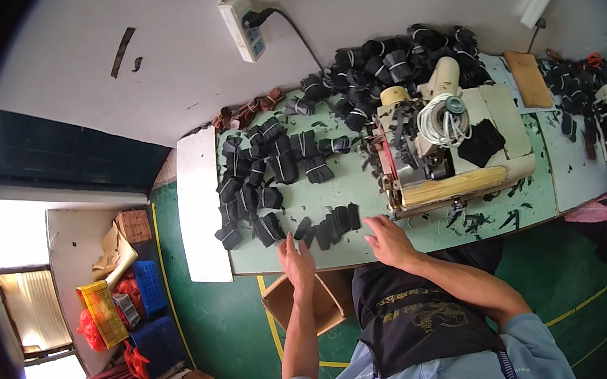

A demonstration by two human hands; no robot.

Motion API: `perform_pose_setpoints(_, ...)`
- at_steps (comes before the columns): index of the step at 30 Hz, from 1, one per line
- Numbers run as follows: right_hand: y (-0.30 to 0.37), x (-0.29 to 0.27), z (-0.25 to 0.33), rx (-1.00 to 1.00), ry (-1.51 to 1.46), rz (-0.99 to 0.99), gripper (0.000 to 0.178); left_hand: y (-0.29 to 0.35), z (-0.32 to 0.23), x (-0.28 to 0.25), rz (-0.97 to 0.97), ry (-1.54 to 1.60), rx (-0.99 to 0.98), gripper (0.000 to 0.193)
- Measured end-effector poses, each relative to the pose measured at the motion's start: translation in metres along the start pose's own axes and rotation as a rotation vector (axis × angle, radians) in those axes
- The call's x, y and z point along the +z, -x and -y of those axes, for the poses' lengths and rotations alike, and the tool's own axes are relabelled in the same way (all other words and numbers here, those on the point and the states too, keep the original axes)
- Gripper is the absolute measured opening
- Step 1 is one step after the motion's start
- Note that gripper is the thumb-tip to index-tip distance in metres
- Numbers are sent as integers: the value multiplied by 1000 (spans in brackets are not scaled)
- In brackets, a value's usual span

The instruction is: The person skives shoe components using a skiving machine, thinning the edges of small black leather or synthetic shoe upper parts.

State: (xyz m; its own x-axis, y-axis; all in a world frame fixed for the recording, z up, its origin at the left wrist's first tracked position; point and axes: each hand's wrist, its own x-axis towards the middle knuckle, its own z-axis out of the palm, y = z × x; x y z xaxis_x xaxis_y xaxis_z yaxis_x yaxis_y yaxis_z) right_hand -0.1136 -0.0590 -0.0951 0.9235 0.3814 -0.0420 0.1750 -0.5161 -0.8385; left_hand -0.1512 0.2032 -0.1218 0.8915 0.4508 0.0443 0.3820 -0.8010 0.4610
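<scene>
A row of loose black leather-like pieces [333, 227] lies near the front edge of the pale green worktable [368, 168]. At its left end is my left hand [297, 265], fingers stretched out and apart. Past the right end, my right hand [389, 241] is open, with thumb and fingers spread and nothing in it. Just beyond my left hand sits a tied black bundle [269, 229]. More tied black bundles [283, 163] are spread over the left half of the table.
A beige leather-working machine [458, 180] stands to my right, with a coil of white cord [444, 121] on it. Black bundles [398, 65] are heaped behind it, against the wall. Below the table edge is a cardboard box [305, 308]. Crates [103, 314] stand far left.
</scene>
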Motion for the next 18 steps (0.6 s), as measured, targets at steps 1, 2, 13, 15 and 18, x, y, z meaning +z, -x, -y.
perform_pose_setpoints(1,-8,11,-5,-22,80,-61,46,-4,-4,3,1,-31,57,43)
perform_pose_setpoints(2,-17,20,-11,3,114,-28,53,-7,-8,4,14,-41,76,45)
perform_pose_setpoints(13,-60,36,-10,16,296,-26,45,-22,8,15,29,197,-179,30)
perform_pose_setpoints(15,-63,37,-9,26,299,-21,41,-20,20,16,34,344,-250,31)
perform_pose_setpoints(18,-66,36,-13,134,228,14,44,-14,26,14,89,596,-350,34)
